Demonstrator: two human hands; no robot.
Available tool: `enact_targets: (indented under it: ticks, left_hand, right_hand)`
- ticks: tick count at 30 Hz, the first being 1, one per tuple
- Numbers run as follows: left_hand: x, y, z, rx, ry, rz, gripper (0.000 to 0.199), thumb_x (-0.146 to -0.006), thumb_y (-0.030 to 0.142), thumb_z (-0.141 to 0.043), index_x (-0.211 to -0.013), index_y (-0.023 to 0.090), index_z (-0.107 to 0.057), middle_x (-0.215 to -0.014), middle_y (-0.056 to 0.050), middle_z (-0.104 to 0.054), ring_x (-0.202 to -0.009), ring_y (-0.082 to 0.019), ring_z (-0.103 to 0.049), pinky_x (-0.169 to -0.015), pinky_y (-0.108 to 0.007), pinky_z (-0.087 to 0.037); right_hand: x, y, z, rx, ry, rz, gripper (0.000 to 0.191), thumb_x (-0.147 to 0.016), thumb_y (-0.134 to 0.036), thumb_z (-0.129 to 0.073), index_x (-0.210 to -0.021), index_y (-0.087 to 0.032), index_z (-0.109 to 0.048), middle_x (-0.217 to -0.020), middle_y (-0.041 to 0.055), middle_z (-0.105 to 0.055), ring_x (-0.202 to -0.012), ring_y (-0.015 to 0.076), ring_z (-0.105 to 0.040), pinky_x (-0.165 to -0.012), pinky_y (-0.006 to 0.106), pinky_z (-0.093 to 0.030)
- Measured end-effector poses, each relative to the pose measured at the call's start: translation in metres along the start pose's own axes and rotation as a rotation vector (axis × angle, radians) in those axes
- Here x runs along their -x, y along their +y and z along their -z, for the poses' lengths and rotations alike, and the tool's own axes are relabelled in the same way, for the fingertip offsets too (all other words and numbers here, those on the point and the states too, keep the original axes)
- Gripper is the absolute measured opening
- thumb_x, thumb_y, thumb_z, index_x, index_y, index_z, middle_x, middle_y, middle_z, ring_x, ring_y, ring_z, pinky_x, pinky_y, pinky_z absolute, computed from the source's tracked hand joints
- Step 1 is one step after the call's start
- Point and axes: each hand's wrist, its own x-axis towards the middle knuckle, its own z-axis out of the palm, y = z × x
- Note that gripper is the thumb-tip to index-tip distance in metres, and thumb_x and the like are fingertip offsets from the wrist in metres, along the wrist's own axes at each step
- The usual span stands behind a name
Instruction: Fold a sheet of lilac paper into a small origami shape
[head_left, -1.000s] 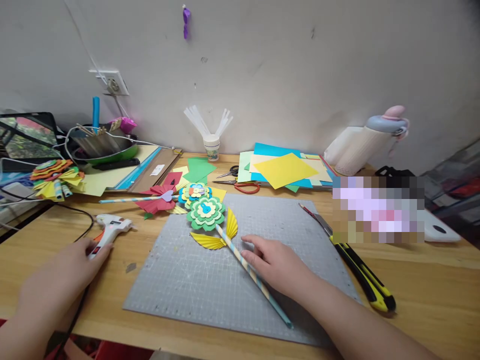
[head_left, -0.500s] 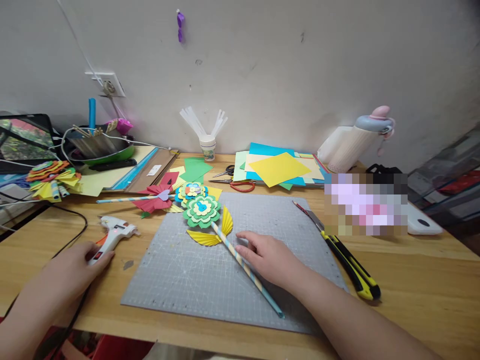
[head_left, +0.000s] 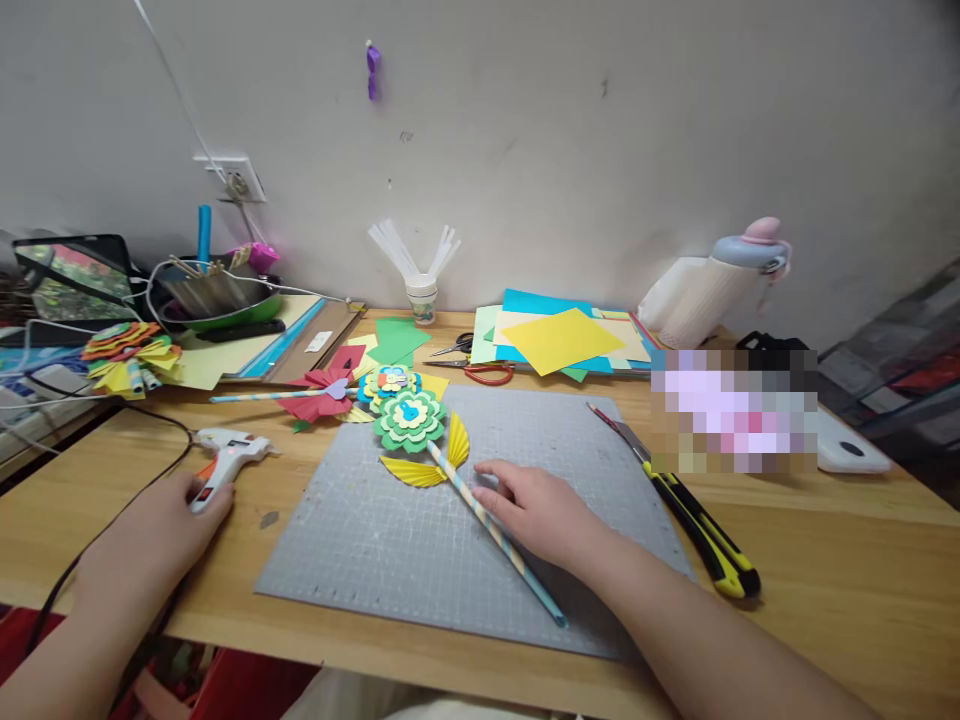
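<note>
My left hand [head_left: 161, 530] is at the table's left side, with thumb and fingers around the lower handle of a white hot glue gun [head_left: 225, 465]. The gun's nozzle points right; the hand hides the handle's end. On the grey cutting mat [head_left: 337, 560] lies a paper flower [head_left: 410, 415] with green layered petals, yellow pleated leaves [head_left: 457, 443] and a striped paper stem [head_left: 502, 535]. Just right of this stem, my right hand [head_left: 544, 510] rests low over the mat, fingers loosely bent and apart, thumb tip close to the stem. It holds nothing.
Behind the mat lie a red paper flower [head_left: 319, 395], scissors [head_left: 484, 372] and coloured paper sheets [head_left: 562, 340]. A yellow-black utility knife [head_left: 701, 530] lies at right. A bottle [head_left: 712, 290] stands behind it. The gun's black cord [head_left: 112, 535] runs past my left hand.
The view has shifted slightly. The glue gun has turned and moved a little left relative to the mat, with my left hand at its handle. My right hand stays beside the stem.
</note>
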Motion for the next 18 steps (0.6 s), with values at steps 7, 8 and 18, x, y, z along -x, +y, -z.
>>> enact_targets:
  ticks: [7,8,18]
  left_hand:
    - [0.020,0.013,-0.010,0.014,-0.006,-0.041,0.046,-0.087,0.061,-0.035,-0.085,0.020,-0.058,-0.086,-0.007,-0.065,-0.080,-0.026,-0.060,-0.059,-0.028,-0.037]
    - [0.020,0.012,-0.010,0.013,0.003,-0.027,0.048,-0.086,0.062,-0.034,-0.086,0.020,-0.058,-0.087,-0.008,-0.065,-0.080,-0.027,-0.061,-0.059,-0.029,-0.037]
    - [-0.021,-0.045,0.003,0.002,0.207,0.087,0.050,-0.080,0.061,-0.044,-0.091,0.016,-0.063,-0.080,-0.010,-0.065,-0.078,-0.031,-0.059,-0.056,-0.030,-0.037]
  right_hand:
    - [0.000,-0.001,-0.001,0.016,-0.013,-0.004,0.038,-0.095,-0.044,-0.045,-0.124,-0.025,-0.059,-0.085,0.0031,-0.070,-0.078,0.0196,-0.062,-0.061,0.027,-0.032]
    - [0.000,-0.001,-0.001,0.017,-0.014,-0.005,0.038,-0.095,-0.044,-0.045,-0.124,-0.025,-0.059,-0.085,0.0029,-0.070,-0.077,0.0196,-0.062,-0.061,0.027,-0.032]
    - [-0.001,0.000,-0.001,0.022,-0.014,-0.011,0.037,-0.095,-0.044,-0.044,-0.123,-0.026,-0.060,-0.085,0.0027,-0.070,-0.078,0.0193,-0.062,-0.061,0.027,-0.032]
